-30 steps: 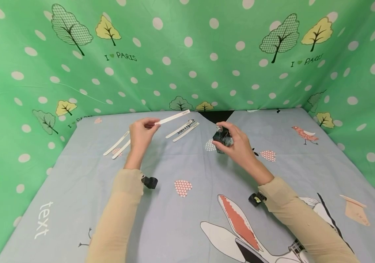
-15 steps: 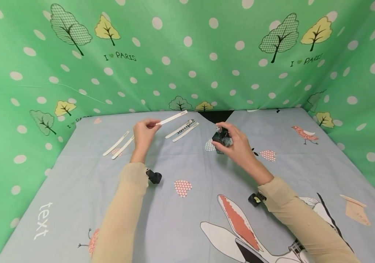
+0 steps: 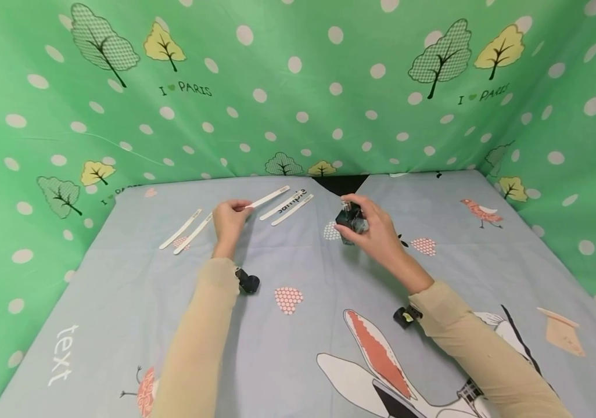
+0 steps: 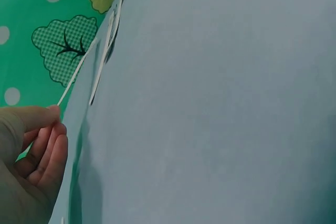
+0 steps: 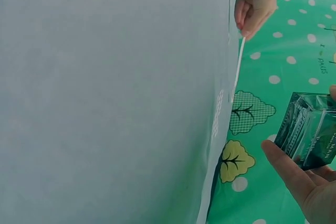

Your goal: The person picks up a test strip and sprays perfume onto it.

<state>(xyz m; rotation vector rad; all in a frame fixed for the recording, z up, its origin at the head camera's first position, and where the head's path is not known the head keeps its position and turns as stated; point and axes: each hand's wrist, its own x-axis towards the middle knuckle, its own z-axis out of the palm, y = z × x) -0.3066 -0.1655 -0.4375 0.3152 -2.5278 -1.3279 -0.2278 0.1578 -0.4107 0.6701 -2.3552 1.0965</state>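
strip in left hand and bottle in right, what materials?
Strip: looks like thin matte white card or paper; flat, edge-on it is a sliver in the left wrist view. Bottle: probably clear dark-tinted glass, possibly hard plastic; glossy, square, see-through walls.

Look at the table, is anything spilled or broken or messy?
Nothing stands out. The left hand pinches a white paper strip by one end, and the right hand holds a dark glass bottle upright. Four more strips lie flat on the cloth, two by two, and no wet patch shows.
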